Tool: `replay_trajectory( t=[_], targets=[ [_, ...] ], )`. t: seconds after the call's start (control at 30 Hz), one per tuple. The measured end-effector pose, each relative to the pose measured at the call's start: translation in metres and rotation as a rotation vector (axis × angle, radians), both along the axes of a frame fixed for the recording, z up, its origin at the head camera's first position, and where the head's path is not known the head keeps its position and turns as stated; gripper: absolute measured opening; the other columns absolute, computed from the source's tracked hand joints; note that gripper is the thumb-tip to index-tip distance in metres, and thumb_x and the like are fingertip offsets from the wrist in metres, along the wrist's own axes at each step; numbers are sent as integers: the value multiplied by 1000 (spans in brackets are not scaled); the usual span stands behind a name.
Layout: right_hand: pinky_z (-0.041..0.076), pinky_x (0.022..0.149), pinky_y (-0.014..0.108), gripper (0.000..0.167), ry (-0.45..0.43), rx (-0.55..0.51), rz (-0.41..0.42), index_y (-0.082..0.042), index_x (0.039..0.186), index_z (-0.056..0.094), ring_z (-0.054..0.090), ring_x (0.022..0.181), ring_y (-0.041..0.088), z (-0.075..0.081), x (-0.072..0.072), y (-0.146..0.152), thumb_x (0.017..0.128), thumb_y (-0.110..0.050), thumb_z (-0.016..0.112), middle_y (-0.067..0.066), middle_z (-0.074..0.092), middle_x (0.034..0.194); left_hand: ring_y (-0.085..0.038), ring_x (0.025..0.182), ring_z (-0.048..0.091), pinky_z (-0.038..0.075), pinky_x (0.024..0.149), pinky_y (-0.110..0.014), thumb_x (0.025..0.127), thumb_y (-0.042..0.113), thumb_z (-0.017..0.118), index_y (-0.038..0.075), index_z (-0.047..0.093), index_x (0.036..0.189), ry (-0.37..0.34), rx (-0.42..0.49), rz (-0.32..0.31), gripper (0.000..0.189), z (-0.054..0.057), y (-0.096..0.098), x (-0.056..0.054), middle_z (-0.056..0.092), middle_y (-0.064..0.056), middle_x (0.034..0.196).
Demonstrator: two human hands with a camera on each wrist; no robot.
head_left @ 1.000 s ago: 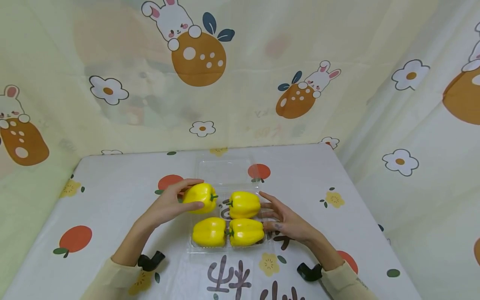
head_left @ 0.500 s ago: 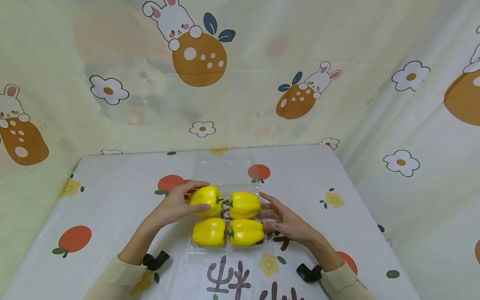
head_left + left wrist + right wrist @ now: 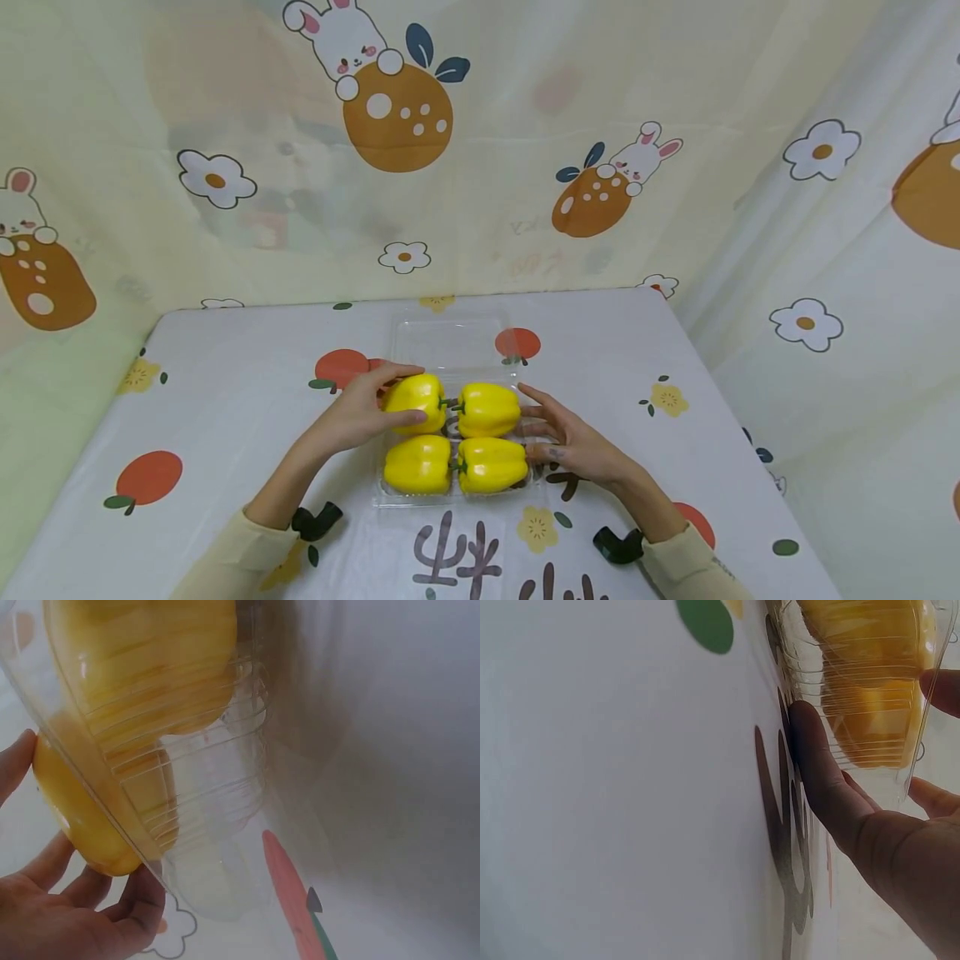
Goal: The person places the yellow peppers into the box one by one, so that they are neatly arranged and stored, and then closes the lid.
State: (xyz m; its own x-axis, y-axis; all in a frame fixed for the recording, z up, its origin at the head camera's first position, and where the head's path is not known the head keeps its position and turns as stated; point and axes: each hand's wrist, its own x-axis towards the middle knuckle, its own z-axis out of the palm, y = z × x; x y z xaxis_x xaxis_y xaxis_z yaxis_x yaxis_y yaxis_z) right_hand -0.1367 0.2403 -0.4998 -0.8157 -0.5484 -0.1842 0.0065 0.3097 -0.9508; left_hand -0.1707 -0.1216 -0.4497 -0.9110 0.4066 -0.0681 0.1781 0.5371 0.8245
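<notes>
A clear plastic clamshell box (image 3: 405,502) lies opened on the table, with yellow bell peppers in it. My left hand (image 3: 360,418) grips a yellow bell pepper (image 3: 411,398) at the far left spot, thumb in front and fingers behind. In the left wrist view, this pepper (image 3: 79,817) shows partly through the ribbed plastic wall. Beside it sits another pepper (image 3: 489,409); two more, the near left one (image 3: 417,465) and the near right one (image 3: 492,465), fill the front row. My right hand (image 3: 573,442) rests against the box's right side with extended fingers.
The transparent lid (image 3: 450,343) lies folded back behind the box. White cloth with printed fruit and flowers covers the table (image 3: 247,400). Printed curtains (image 3: 487,200) hang behind and at both sides. Small black pieces, one left (image 3: 317,522) and one right (image 3: 618,546), show by the wrists.
My left hand has moved right and slightly nearer, bringing the pepper down into the far left spot with its stem toward its neighbour. The right hand and box have stayed put.
</notes>
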Motion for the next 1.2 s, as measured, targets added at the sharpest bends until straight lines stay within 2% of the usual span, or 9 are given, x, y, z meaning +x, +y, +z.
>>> replay_trajectory(
  t=[0.27, 0.47, 0.73, 0.93, 1.2],
  targets=[
    [49, 115, 64, 91, -18, -2, -9, -31, 171, 15, 47, 149, 48, 0, 1, -1, 100, -22, 71, 22, 35, 169, -30, 126, 62, 56, 111, -53, 87, 32, 88, 14, 62, 146, 25, -17, 2, 67, -3, 4, 3, 64, -7, 147],
    [49, 115, 64, 91, -25, -8, -11, -31, 171, 16, 46, 149, 48, 1, 2, -1, 99, -22, 71, 20, 35, 169, -29, 127, 62, 56, 111, -53, 86, 32, 89, 17, 64, 143, 36, -32, 5, 65, -4, 5, 6, 65, -5, 145],
    [49, 114, 65, 90, -10, -6, -2, -26, 171, 15, 46, 148, 50, -1, 0, -1, 100, -23, 70, 24, 35, 168, -28, 123, 62, 58, 107, -51, 85, 32, 90, 19, 64, 139, 44, -45, 10, 61, -5, 6, 7, 67, -4, 140],
    [49, 114, 66, 91, -5, -18, 4, -24, 172, 13, 45, 148, 52, -2, 0, 0, 101, -21, 70, 26, 33, 169, -29, 126, 61, 58, 108, -51, 84, 30, 90, 19, 62, 138, 40, -55, 24, 62, -3, 8, 9, 65, -3, 141],
    [48, 116, 66, 91, -16, -6, -2, -25, 171, 14, 46, 148, 49, 0, -1, 0, 100, -22, 70, 24, 34, 169, -29, 127, 60, 57, 109, -52, 86, 29, 90, 17, 59, 139, 74, -87, 11, 63, -5, 10, 10, 64, -5, 140]
  ],
)
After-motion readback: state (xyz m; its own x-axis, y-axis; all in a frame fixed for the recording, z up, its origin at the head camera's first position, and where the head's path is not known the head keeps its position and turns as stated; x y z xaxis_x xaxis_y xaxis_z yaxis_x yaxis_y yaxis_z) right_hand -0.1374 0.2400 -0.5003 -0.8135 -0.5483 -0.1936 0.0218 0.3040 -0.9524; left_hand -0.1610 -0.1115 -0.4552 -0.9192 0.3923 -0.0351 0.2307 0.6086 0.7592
